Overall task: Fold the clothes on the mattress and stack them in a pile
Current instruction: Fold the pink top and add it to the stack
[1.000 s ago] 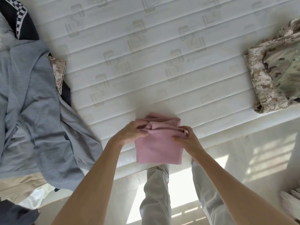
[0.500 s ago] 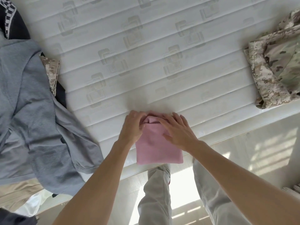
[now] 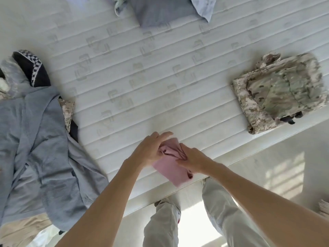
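A small pink garment (image 3: 173, 171), folded into a narrow rectangle, lies at the near edge of the white quilted mattress (image 3: 142, 77). My left hand (image 3: 150, 150) grips its bunched far end from the left. My right hand (image 3: 191, 159) pinches the same end from the right, fingers curled into the folds. A folded pile of camouflage clothes (image 3: 279, 93) sits at the right edge of the mattress. A heap of unfolded clothes on the left is topped by a grey-blue shirt (image 3: 35, 148).
More loose garments, grey and pale blue (image 3: 160, 11), lie at the far side of the mattress. A dark piece with a checkered band (image 3: 32, 68) lies in the left heap. My legs in light trousers (image 3: 178, 220) stand on the sunlit floor below the mattress edge.
The view has pulled back and tilted, showing more of the mattress. The pink garment has turned askew, and both hands have gathered on its far end.
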